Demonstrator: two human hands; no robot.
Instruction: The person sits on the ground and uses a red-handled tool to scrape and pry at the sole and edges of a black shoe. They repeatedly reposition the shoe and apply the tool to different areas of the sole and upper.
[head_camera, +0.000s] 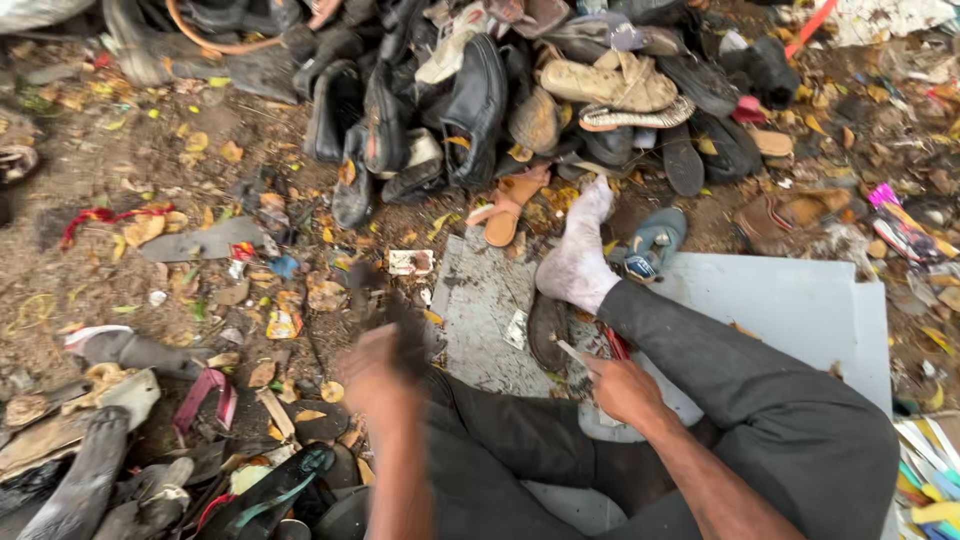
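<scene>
Left hand: my left hand (378, 372) is blurred with motion, raised over the left knee; the fingers look wrapped round a dark object (408, 335), possibly a brush or a piece of sole, but I cannot tell which.
Right hand: my right hand (622, 388) rests beside the right leg; the fingers are pinched on a thin pale blade-like tool (572, 351) pointing up-left.
Work piece: a dark sole (547, 330) lies flat on the grey board (480, 315), just beside the tool tip and below the socked foot (577, 255).
Risk, blade: I judge the tool's edge sits close to the foot and leg; a slip off the sole could catch either.
Risk, swing: the left hand's fast motion near the sole could knock it off the board.
Edges: shoe pile (520, 90) crowds the far side; scrap shoes (110, 450) block the lower left.
Open room: white sheet (800, 310) to the right is mostly bare; littered ground at upper left offers some reach.
</scene>
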